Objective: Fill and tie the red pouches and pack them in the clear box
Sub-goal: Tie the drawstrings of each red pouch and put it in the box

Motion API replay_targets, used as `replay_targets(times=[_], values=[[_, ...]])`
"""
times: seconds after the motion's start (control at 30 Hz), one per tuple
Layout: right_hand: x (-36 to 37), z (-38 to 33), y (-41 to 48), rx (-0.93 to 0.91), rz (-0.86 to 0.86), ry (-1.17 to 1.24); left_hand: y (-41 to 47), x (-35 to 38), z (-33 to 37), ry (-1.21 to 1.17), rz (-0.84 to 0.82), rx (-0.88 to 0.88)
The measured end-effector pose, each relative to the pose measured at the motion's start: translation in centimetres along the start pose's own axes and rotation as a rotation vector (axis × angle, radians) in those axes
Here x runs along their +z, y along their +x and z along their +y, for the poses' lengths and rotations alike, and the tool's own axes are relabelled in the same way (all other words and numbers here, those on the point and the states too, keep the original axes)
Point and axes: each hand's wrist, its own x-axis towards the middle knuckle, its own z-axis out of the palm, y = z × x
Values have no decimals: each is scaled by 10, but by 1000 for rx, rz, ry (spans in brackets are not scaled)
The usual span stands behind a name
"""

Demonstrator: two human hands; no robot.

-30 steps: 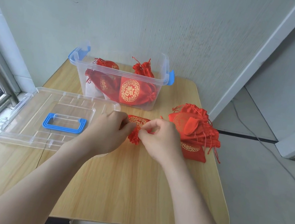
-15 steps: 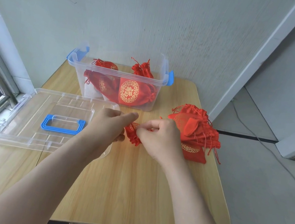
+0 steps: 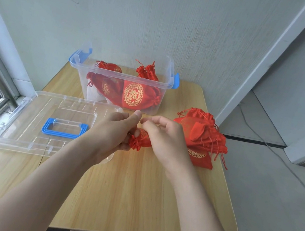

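Observation:
A small red pouch (image 3: 140, 139) with gold print sits between my two hands above the table's middle. My left hand (image 3: 113, 133) curls its lower fingers round the pouch's gathered neck, thumb raised. My right hand (image 3: 166, 135) covers the pouch's right side, its fingertips pinched together above it, likely on a drawstring too thin to see. The clear box (image 3: 168, 65) with blue latches stands at the table's back and holds several tied red pouches (image 3: 133, 94). A pile of flat red pouches (image 3: 202, 136) lies to the right of my right hand.
The box's clear lid (image 3: 25, 120) with a blue handle (image 3: 64, 128) lies flat on the left of the wooden table (image 3: 130, 196). A window frame runs along the left edge. The wall stands close behind the box, and floor drops off to the right.
Both hands have lifted the pouch slightly off the table and drawn closer together. The left thumb and right fingertips now meet above the pouch's neck.

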Motion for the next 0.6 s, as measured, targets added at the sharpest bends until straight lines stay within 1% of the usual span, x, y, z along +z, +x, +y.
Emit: replay_targets(times=[0.13,0.23,0.33,0.53,0.6], values=[[-1,3,-1,-51,-35,-36,4,-1,-4,94,0,10],[0,9,1,-118,-5,-113,5,-3,-6,157,12,43],[1,11,1,-154,28,-179,2,-3,-4,211,21,115],[-1,7,2,-90,-6,-211,-2,-12,-1,242,-59,134],[-3,6,2,-47,-37,-163,-3,-13,1,233,-64,127]])
